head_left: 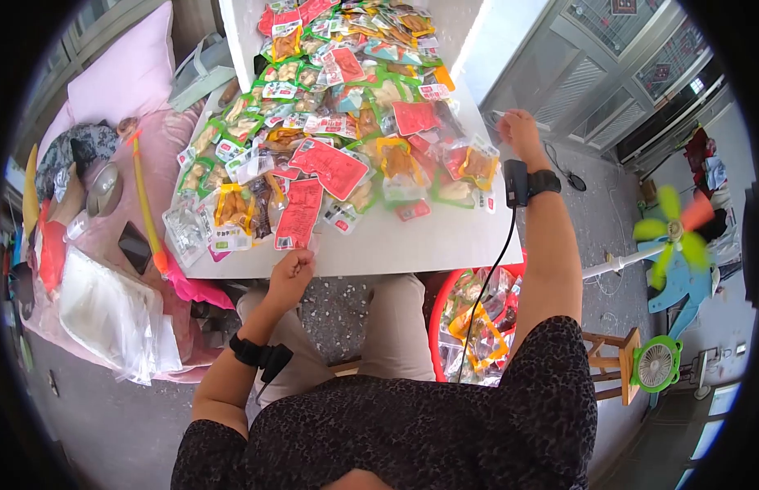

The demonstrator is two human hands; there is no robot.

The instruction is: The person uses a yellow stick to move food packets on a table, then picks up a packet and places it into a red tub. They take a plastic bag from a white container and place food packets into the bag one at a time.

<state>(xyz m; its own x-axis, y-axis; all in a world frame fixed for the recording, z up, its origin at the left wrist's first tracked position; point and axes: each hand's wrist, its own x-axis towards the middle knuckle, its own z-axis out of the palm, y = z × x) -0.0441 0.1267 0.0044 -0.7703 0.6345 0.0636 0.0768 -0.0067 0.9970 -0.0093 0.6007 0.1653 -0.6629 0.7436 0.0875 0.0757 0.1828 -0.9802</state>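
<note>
Many small sealed food packets lie heaped on the white table (379, 255). At its near edge my left hand (290, 279) is closed, its fingers pinching the lower corner of a red-labelled packet (299, 214). My right hand (520, 132) is raised beyond the table's right side, its fingers closed around something clear and thin that is too small to name. Another red-labelled packet (329, 167) lies just above the pinched one. A packet with a yellow frame (232, 207) is to the left of it, and one more (398, 160) lies to the right.
Below the table's right corner stands a red tub (439, 322) with more packets. A pink-covered seat (183, 147) at the left bears a phone (134, 247), a metal bowl (105, 189) and clear plastic bags (110, 314). A cable hangs from the right wrist. Fans stand at the right.
</note>
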